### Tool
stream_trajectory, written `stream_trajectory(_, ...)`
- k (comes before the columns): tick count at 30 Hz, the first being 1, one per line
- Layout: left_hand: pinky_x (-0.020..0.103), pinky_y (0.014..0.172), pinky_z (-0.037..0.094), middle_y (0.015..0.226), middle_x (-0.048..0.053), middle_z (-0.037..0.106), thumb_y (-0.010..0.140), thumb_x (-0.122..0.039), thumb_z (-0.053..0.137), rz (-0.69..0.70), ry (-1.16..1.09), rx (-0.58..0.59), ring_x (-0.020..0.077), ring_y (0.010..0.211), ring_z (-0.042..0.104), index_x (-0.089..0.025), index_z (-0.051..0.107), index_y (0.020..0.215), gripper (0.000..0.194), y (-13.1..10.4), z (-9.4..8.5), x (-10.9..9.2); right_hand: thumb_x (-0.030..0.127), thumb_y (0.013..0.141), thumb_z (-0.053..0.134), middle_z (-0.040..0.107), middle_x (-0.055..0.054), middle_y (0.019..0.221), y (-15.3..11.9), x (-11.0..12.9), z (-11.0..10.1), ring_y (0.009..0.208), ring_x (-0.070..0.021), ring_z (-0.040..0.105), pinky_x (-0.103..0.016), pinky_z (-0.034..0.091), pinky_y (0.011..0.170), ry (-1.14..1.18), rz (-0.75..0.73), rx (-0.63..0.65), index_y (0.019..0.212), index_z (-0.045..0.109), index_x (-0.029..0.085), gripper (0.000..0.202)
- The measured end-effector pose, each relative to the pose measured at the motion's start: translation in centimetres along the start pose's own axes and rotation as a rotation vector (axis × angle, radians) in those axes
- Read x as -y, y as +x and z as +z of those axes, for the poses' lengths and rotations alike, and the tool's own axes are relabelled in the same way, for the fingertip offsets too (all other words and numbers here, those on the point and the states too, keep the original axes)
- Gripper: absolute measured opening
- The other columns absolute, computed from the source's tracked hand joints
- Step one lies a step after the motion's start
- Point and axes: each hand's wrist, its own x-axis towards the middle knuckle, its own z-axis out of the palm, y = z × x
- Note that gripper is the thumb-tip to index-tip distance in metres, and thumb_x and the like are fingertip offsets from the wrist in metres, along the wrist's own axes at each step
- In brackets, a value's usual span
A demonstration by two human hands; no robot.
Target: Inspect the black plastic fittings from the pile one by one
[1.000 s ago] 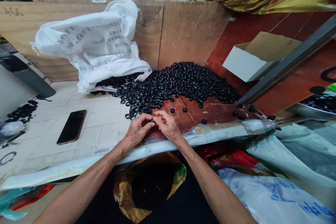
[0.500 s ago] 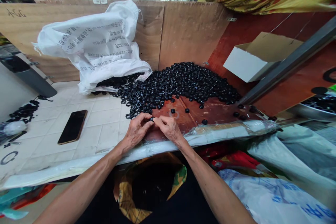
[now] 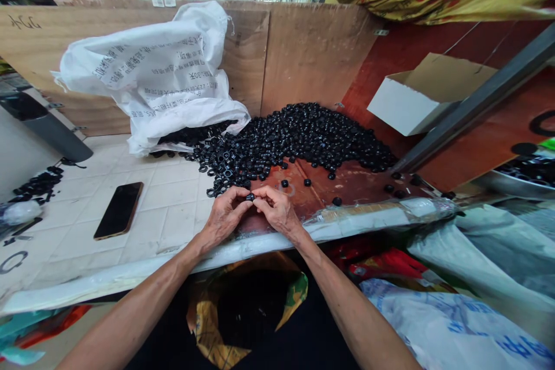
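Between the fingertips of both hands is a small black ring-shaped part (image 3: 250,197). My left hand (image 3: 226,211) pinches it from the left with thumb and forefinger. On its other side my right hand (image 3: 276,209) has thumb and fingers closed on it too. Both hands are just above the table's front edge. Behind them lies a large heap of similar black ring parts (image 3: 312,133), which spreads out of the mouth of a white woven sack (image 3: 173,69). A few single black pieces (image 3: 307,182) rest on the reddish board right of my hands.
A phone (image 3: 118,211) lies on the white tabletop at left, near a dark grey cylinder (image 3: 65,133). An open white carton (image 3: 410,101) sits at the right wall. Under the front edge, an open yellow bag (image 3: 210,324) is before my body.
My right fingers have shifted slightly at the black ring part, with the forefinger now higher and more of the part showing. The left hand has hardly moved.
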Motion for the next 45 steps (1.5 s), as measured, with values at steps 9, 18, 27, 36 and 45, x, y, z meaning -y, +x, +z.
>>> stream_trajectory(9, 0.034, 0.089, 0.054, 0.104, 0.005, 0.074, 0.09, -0.033, 0.071, 0.005, 0.061, -0.038, 0.0204, 0.095, 0.068, -0.02, 0.071, 0.105, 0.02, 0.1, 0.0, 0.1, 0.034, 0.091, 0.061, 0.062, 0.002, 0.071, 0.0, -0.1, 0.2, 0.055, -0.0114, 0.056, -0.022, 0.044, 0.053, -0.055, 0.053, -0.002, 0.09, 0.064, 0.02, 0.014)
stream_trajectory(18, 0.034, 0.089, 0.054, 0.103, 0.006, 0.073, 0.095, -0.034, 0.064, 0.072, 0.165, 0.048, 0.0207, 0.095, 0.069, -0.021, 0.069, 0.106, 0.017, 0.2, -0.1, 0.4, 0.031, 0.093, 0.057, 0.061, 0.005, 0.061, -0.1, 0.0, 0.1, 0.049, -0.0123, 0.057, -0.023, 0.044, 0.052, -0.029, 0.128, 0.054, 0.098, 0.066, 0.021, 0.014)
stream_trajectory(27, 0.039, 0.092, 0.054, 0.111, 0.009, 0.071, 0.097, -0.027, 0.054, 0.261, 0.44, 0.085, 0.0239, 0.103, 0.069, -0.022, 0.063, 0.11, 0.017, -0.1, -0.3, 0.3, 0.035, 0.09, 0.064, 0.064, 0.002, 0.067, 0.4, -0.6, 0.2, 0.064, -0.0147, 0.059, -0.024, 0.045, 0.063, -0.148, 0.067, 0.012, 0.079, 0.064, 0.021, 0.018)
stream_trajectory(36, 0.025, 0.063, 0.045, 0.079, -0.001, 0.069, 0.083, -0.025, 0.068, -0.001, 0.297, 0.608, 0.0158, 0.069, 0.062, -0.022, 0.071, 0.101, 0.018, -3.3, -2.1, -5.5, 0.024, 0.083, 0.068, 0.063, -0.016, 0.109, 1.2, -3.2, -1.7, 0.092, -0.0291, 0.064, -0.041, 0.051, 0.085, -0.522, 0.274, -0.648, 0.114, 0.069, 0.013, 0.032)
stream_trajectory(45, 0.033, 0.067, 0.047, 0.087, 0.005, 0.065, 0.083, -0.047, 0.071, -0.155, 0.684, -0.169, 0.0212, 0.071, 0.061, -0.018, 0.069, 0.104, 0.035, -1.2, -6.9, -0.9, 0.006, 0.078, 0.058, 0.061, -0.012, 0.094, 1.4, -4.7, -0.8, 0.077, -0.0229, 0.061, -0.034, 0.049, 0.074, -0.636, 0.132, -0.322, 0.096, 0.072, 0.013, 0.024)
